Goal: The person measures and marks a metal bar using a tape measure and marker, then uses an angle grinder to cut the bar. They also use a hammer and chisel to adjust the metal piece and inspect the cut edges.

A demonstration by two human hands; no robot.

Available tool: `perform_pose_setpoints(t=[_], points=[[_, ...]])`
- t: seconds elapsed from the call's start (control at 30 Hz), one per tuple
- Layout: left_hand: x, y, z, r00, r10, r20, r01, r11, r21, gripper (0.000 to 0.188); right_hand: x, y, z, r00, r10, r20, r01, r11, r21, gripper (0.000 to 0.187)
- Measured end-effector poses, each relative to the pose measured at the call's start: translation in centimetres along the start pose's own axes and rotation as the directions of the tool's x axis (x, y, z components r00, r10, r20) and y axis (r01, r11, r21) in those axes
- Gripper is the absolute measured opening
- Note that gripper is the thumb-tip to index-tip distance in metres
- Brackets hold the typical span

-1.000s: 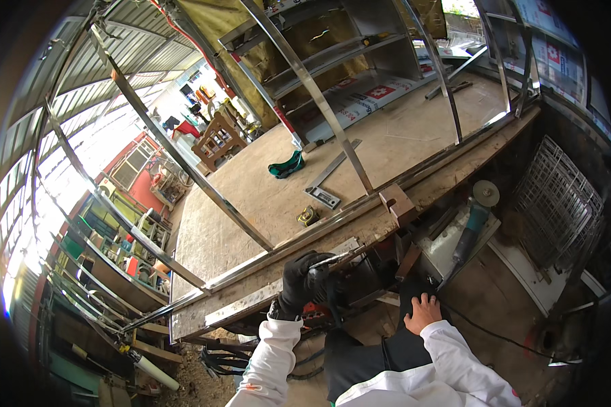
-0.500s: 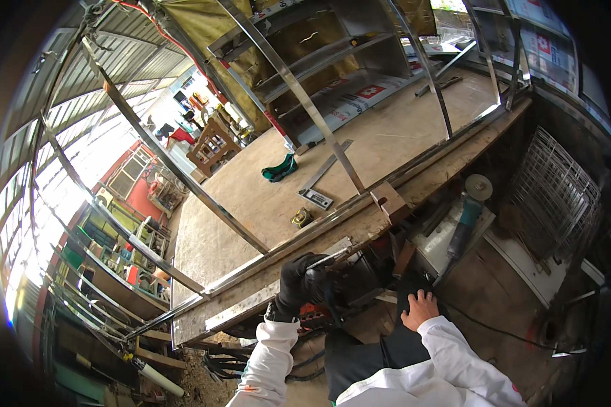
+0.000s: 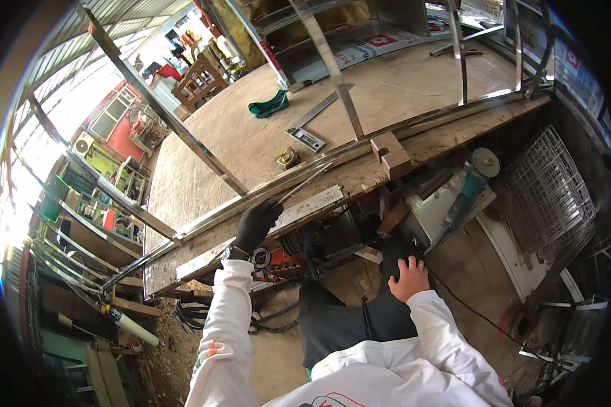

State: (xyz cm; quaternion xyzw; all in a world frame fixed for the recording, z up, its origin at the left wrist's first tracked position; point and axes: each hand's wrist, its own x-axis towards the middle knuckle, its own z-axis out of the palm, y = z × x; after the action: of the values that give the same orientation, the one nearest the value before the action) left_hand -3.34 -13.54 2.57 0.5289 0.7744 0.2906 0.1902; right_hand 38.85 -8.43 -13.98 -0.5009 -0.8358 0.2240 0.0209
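My left hand (image 3: 256, 225), in a black glove, is closed around one end of a thin metal rod (image 3: 307, 183). The rod slants up and right, over the near edge of the wooden worktable (image 3: 214, 152). Beside the glove, a pale flat metal strip (image 3: 305, 212) lies along that edge. Shiny square tubes form a metal frame (image 3: 204, 161) along the table. My right hand (image 3: 409, 279) is bare and rests on my dark-trousered leg, fingers spread, holding nothing. A tape measure (image 3: 287, 159) and a try square (image 3: 307, 140) sit beyond the rod.
A slotted brown block (image 3: 391, 156) stands at the table edge. Green goggles (image 3: 268, 105) lie farther back. At right, an angle grinder (image 3: 463, 200) rests on a pale box, near a wire rack (image 3: 548, 183). Red equipment (image 3: 278, 264) and black cables (image 3: 271, 322) are under the table.
My left hand has moved left and up from the table's near edge, and the rod now points over the tabletop. My right hand stays on my leg. The whole view has shifted.
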Motion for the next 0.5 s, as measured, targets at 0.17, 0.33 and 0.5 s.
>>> perform_pose_setpoints(t=[0.17, 0.33, 0.5], points=[[0.7, -5.4, -0.6, 0.982, 0.148, -0.115, -0.128, 0.977, 0.168, 0.017, 0.1, -0.4, -0.3, 1.0, 0.015, -0.011, -0.015, 1.0, -0.02, 0.057], [1.0, -6.6, 2.7, 0.927, 0.32, -0.196, -0.276, 0.935, 0.221, 0.016, 0.4, -0.4, -1.2, 0.999, 0.043, 0.0, -0.043, 0.999, -0.005, 0.061], [0.2, -7.4, 3.5, 0.901, 0.344, -0.263, -0.258, 0.915, 0.31, 0.01, 2.1, -1.4, 1.0, 0.979, -0.077, -0.187, 0.076, 0.997, -0.012, 0.054]])
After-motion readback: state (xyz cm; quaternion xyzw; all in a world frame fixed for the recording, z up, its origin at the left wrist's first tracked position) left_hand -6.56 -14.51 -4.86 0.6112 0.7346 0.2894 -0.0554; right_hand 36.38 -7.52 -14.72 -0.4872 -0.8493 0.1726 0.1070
